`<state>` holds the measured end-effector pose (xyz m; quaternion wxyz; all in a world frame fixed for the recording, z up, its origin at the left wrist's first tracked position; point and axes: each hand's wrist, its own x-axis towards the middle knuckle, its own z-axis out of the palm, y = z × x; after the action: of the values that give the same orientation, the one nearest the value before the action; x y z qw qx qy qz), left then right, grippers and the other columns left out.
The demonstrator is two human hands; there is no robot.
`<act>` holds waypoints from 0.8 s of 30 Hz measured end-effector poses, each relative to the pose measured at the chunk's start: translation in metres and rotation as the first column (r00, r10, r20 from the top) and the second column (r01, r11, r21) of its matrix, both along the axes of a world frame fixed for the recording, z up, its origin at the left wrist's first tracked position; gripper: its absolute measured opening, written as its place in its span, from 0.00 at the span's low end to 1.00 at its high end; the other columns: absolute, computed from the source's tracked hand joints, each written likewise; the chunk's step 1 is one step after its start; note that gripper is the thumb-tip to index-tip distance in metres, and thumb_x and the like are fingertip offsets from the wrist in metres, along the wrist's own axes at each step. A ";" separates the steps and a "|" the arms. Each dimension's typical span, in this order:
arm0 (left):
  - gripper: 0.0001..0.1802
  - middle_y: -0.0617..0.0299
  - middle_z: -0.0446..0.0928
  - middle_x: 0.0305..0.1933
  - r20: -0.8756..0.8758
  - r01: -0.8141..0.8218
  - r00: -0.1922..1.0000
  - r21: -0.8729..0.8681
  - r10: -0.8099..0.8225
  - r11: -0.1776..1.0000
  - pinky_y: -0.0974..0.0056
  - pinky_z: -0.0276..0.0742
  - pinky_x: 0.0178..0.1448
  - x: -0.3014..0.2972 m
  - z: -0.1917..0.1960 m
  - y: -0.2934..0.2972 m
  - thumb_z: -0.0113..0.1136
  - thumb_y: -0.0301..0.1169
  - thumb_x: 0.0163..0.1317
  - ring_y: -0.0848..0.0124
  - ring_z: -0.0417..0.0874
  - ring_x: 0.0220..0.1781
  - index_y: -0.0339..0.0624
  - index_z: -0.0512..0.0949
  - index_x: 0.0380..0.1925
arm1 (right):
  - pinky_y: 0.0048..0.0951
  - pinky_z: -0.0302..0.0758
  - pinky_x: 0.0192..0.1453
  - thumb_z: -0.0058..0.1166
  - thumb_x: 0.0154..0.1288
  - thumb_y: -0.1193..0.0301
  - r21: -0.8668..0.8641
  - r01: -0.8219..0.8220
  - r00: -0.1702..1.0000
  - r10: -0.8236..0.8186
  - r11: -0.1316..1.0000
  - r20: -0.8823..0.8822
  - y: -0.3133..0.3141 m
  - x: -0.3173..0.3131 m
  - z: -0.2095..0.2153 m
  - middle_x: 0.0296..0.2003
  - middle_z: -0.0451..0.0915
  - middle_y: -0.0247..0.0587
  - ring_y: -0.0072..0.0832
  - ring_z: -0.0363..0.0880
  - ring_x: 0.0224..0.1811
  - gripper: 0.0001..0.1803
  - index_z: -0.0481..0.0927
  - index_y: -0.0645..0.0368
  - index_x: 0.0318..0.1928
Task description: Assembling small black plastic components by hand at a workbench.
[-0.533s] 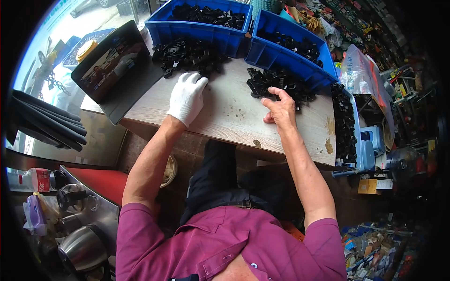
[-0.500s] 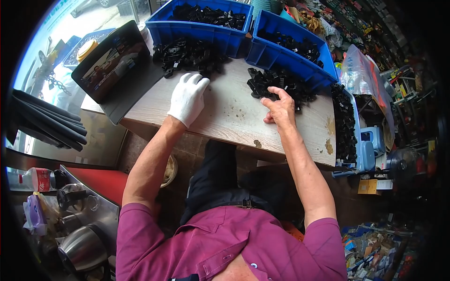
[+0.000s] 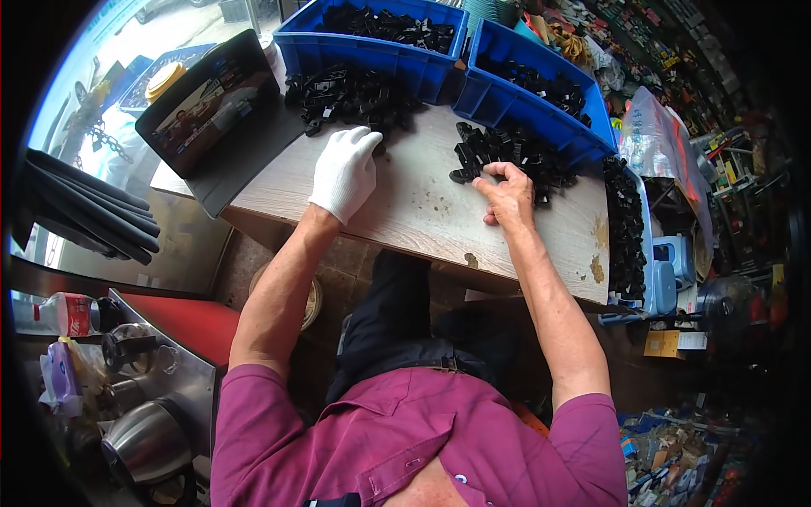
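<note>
My left hand [image 3: 345,173] wears a white knitted glove and rests over the tabletop, just in front of the left pile of black plastic parts [image 3: 351,97]. Its fingers are curled; a bit of something dark shows by the fingertips, mostly hidden. My bare right hand [image 3: 509,196] is at the near edge of the right pile of black plastic parts [image 3: 515,152]. Thumb and forefinger come together on a black plastic part [image 3: 464,175] at that edge, the other fingers bent in.
Two blue bins [image 3: 363,52] [image 3: 541,106] with more black parts stand behind the piles. A tablet on a folding cover [image 3: 211,118] leans at the left of the wooden table [image 3: 414,207]. Another container of black parts [image 3: 623,232] sits beyond the right edge. A steel kettle [image 3: 148,444] stands lower left.
My right thumb and forefinger have drawn together at the pile's edge; before, they were spread apart. My left hand keeps almost the same place. The whole view has shifted slightly.
</note>
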<state>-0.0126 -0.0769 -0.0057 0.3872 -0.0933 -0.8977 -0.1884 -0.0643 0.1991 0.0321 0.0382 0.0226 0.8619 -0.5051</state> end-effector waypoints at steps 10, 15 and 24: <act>0.16 0.55 0.86 0.46 0.020 -0.095 0.995 0.324 0.093 0.941 0.57 0.81 0.57 0.001 -0.003 -0.013 0.60 0.20 0.56 0.54 0.85 0.50 0.44 0.86 0.44 | 0.23 0.71 0.13 0.69 0.59 0.71 0.100 -0.101 0.995 0.101 0.990 0.012 -0.009 0.001 0.008 0.17 0.70 0.26 0.16 0.68 0.13 0.21 0.84 0.58 0.54; 0.11 0.58 0.85 0.41 -0.066 -0.100 0.992 0.142 0.110 0.985 0.58 0.82 0.52 0.010 0.012 0.005 0.65 0.24 0.55 0.57 0.84 0.47 0.44 0.86 0.39 | 0.25 0.75 0.15 0.70 0.58 0.68 0.168 -0.100 0.995 0.096 0.981 0.028 -0.006 -0.001 0.006 0.17 0.73 0.28 0.19 0.72 0.14 0.18 0.86 0.56 0.49; 0.12 0.57 0.82 0.44 0.005 -0.170 0.985 -0.153 0.172 0.974 0.56 0.82 0.44 0.008 0.008 0.005 0.64 0.23 0.53 0.54 0.79 0.48 0.49 0.86 0.38 | 0.24 0.73 0.14 0.70 0.59 0.67 0.022 -0.055 0.996 0.053 0.998 0.069 -0.017 0.008 0.011 0.18 0.73 0.28 0.18 0.71 0.14 0.20 0.84 0.60 0.51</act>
<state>-0.0042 -0.0722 0.0021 0.3855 -0.0432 -0.9176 -0.0862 -0.0561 0.1822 0.0430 0.0812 0.0172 0.8663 -0.4925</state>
